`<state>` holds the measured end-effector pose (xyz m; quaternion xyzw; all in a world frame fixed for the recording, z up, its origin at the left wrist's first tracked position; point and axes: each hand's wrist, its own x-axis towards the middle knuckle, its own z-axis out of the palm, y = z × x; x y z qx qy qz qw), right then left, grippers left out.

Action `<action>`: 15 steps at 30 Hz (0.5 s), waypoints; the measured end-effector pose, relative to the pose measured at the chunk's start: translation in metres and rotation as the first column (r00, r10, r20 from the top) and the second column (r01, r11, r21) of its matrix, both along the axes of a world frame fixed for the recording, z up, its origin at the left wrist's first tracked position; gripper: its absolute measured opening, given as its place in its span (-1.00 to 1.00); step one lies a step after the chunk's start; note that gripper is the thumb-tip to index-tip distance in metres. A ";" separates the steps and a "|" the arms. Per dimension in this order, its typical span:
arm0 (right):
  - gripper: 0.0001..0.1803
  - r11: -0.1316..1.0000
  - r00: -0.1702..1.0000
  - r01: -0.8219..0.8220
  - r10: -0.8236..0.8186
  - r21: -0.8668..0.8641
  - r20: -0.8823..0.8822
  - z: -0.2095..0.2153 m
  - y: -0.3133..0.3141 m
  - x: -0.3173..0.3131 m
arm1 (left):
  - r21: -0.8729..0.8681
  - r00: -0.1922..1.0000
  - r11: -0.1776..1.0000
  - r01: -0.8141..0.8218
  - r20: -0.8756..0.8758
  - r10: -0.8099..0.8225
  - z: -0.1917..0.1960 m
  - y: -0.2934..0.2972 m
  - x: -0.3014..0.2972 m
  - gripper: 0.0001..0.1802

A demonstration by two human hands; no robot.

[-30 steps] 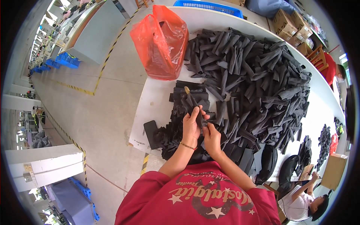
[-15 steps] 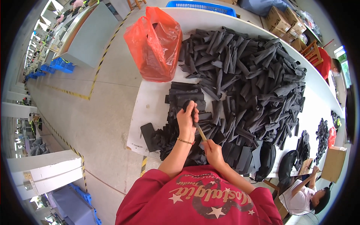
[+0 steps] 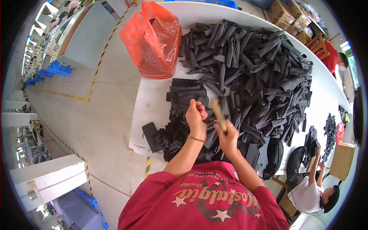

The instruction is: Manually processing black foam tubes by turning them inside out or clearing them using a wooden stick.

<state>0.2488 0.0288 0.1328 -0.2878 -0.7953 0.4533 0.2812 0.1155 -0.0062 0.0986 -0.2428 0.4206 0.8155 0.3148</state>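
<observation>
My right hand (image 3: 229,138) grips a tan wooden stick (image 3: 217,111), its upper end blurred and pointing away from me. Just left of it, my left hand (image 3: 196,117) is closed with curled fingers; what it holds, if anything, is lost against the dark cloth behind. Under and beyond both hands lie neat stacks of flat black fabric pieces (image 3: 187,91). A large heap of rolled or tube-like black fabric pieces (image 3: 264,73) covers the middle and right of the white table (image 3: 140,111).
An orange-red plastic bag (image 3: 157,46) stands at the table's far left. A black phone-like slab (image 3: 151,137) lies at the left edge. Black bundles (image 3: 273,155) sit at the near right edge. At the far right, a co-worker in white (image 3: 310,193) works beside a cardboard box (image 3: 342,161).
The stick, whose end was in a black fabric piece at my left hand, is now out and swung upright. My right hand has moved up and right; that black piece no longer shows.
</observation>
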 end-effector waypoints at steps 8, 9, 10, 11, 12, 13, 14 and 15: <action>-0.85 0.966 0.996 -0.065 0.047 -0.251 -0.074 -0.009 0.045 -0.030 | -0.293 0.217 0.386 0.875 -0.474 -0.853 -0.003 -0.025 -0.018 -0.65; -0.87 0.947 0.996 -0.057 0.033 -0.315 -0.082 -0.004 0.049 -0.031 | -0.246 0.269 0.395 0.885 -0.420 -0.866 0.007 -0.023 -0.011 -0.63; -0.88 0.953 0.992 -0.016 -0.022 -0.303 -0.123 -0.012 0.052 -0.033 | -0.325 0.304 0.489 0.810 -0.481 -0.822 -0.006 -0.022 0.000 -0.62; -0.88 0.975 0.992 0.023 -0.050 -0.223 -0.116 -0.010 0.055 -0.038 | -0.319 0.326 0.515 0.796 -0.491 -0.808 -0.003 -0.020 0.003 -0.62; -0.87 0.988 0.991 0.061 -0.077 -0.142 -0.110 -0.005 0.057 -0.044 | -0.312 0.349 0.540 0.781 -0.498 -0.793 0.005 -0.017 0.005 -0.63; -0.87 0.974 0.980 0.136 -0.159 -0.181 -0.123 -0.004 0.064 -0.051 | -0.311 0.351 0.537 0.784 -0.491 -0.797 0.010 -0.014 0.009 -0.63; -0.86 0.953 0.961 0.211 -0.243 -0.219 -0.131 0.000 0.072 -0.059 | -0.300 0.374 0.559 0.773 -0.496 -0.784 0.015 -0.012 0.014 -0.63; -0.86 0.900 0.936 0.292 -0.339 -0.322 -0.099 0.008 0.084 -0.071 | -0.294 0.397 0.581 0.759 -0.498 -0.771 0.019 -0.010 0.015 -0.62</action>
